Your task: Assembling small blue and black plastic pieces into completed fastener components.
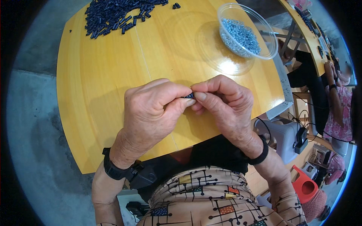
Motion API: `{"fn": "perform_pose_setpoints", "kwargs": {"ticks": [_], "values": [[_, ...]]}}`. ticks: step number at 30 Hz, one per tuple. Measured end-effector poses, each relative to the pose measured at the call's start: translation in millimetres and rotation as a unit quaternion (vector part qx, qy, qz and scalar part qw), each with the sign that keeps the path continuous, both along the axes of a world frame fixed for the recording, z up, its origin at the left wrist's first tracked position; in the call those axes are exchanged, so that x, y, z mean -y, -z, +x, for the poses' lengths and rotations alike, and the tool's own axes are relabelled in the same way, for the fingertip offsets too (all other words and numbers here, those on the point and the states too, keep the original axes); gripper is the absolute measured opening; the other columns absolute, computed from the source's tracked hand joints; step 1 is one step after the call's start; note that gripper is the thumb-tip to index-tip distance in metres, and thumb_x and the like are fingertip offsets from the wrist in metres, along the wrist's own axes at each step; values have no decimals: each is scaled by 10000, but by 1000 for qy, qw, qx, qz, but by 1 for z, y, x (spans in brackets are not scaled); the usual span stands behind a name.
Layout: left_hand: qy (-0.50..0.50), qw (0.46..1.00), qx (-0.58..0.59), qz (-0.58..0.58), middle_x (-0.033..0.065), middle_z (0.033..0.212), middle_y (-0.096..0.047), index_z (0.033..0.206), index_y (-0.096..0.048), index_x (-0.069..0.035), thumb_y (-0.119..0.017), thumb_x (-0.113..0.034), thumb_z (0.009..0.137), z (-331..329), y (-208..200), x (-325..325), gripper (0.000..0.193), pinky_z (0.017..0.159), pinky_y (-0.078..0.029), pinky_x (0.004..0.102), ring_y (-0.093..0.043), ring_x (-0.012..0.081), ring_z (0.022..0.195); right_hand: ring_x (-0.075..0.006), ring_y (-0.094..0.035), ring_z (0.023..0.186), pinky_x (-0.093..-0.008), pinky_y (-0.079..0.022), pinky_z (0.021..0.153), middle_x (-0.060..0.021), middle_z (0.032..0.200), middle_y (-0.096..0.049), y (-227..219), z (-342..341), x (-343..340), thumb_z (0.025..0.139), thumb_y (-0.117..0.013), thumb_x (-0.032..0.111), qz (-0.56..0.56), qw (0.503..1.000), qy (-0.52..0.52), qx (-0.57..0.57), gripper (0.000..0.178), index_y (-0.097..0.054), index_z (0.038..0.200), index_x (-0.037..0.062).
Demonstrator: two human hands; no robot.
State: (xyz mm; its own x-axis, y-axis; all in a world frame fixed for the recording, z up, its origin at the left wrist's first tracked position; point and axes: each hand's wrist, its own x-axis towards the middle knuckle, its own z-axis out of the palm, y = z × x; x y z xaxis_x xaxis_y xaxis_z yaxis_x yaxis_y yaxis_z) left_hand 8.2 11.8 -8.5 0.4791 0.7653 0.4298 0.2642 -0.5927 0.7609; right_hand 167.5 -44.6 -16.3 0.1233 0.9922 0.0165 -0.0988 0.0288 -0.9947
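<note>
Over the near middle of the table, both hands meet at the fingertips. My left hand (152,107) pinches a small black part (189,96) between thumb and forefinger; only a bit of it shows, with tiny light spots on it. Against its right end press the thumb and forefinger of my right hand (226,105), closed in a pinch. Whatever lies between those right fingertips is too small or hidden to name.
A heap of short black tubular parts (109,17) covers the table's far left, with a few loose pieces (176,6) to its right. The clear plastic bowl (269,51) at far right holds many small silvery metal pieces (241,35). Beyond the yellow table (94,83), people sit at another table (301,22).
</note>
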Motion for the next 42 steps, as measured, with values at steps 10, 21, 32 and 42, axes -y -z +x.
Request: {"fn": "perform_pose_setpoints", "kwargs": {"ticks": [10, 21, 32, 42], "values": [[3, 999, -31, -9, 73, 667, -634, 782, -659, 6, -726, 33, 701, -4, -2, -1, 108, 533, -482, 242, -624, 133, 601, -77, -615, 668, -207, -518, 618, -61, 759, -653, 1, 1, -3, 873, -578, -13, -16, 1000, -25, 0, 68, -620, 914, -47], [-1, 995, 9, -97, 60, 686, -632, 795, -656, 22, -715, 37, 727, -2, -2, -2, 92, 538, -490, 215, -622, 103, 619, -87, -627, 730, -211, -527, 672, -71, 823, -668, 1, 8, -5, 886, -597, 38, -11, 997, -68, -19, 144, -627, 1000, -45], [25, 998, 11, -61, 62, 659, -619, 789, -659, 6, -754, 6, 693, -3, -4, -2, 135, 521, -455, 229, -600, 118, 589, -112, -649, 701, -227, -550, 659, -95, 840, -670, -10, 19, -12, 906, -575, 74, -88, 984, -125, -89, 194, -619, 1046, -54], [54, 997, 27, -55, 56, 644, -612, 799, -672, -16, -774, 3, 661, -4, -10, 1, 172, 507, -437, 228, -583, 113, 570, -124, -647, 686, -231, -536, 645, -87, 816, -667, -13, 37, -23, 884, -614, 100, -184, 937, -238, -180, 237, -603, 1079, -33]]}}
